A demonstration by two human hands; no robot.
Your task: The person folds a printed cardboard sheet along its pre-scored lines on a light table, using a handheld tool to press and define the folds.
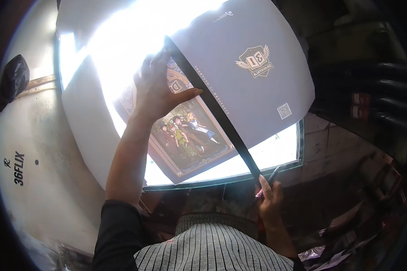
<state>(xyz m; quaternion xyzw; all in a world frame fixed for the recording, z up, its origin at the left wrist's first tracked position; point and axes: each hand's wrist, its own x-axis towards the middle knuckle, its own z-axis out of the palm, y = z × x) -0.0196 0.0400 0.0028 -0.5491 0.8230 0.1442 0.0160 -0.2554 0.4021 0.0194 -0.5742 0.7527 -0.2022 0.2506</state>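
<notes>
A large printed sheet (262,97) lies slanted over a brightly lit glass panel (278,147). It carries a framed, coloured picture of several figures (185,135) and, on its right part, a winged shield emblem (255,62). Across it, from upper left to lower right, runs a long black straightedge (224,117). My left hand (156,90) is spread open on the sheet, its thumb resting on the straightedge. At the near end of the straightedge, my right hand (270,198) is closed round a slim grey pen-like tool (274,172), with a finger touching the straightedge's tip.
Glare washes out the top of the panel. A pale board (36,149) with dark lettering stands at the left, near a dark wrapped bundle (16,79). Crumpled shiny scraps (314,252) lie at the lower right. Dark stacked items fill the right side.
</notes>
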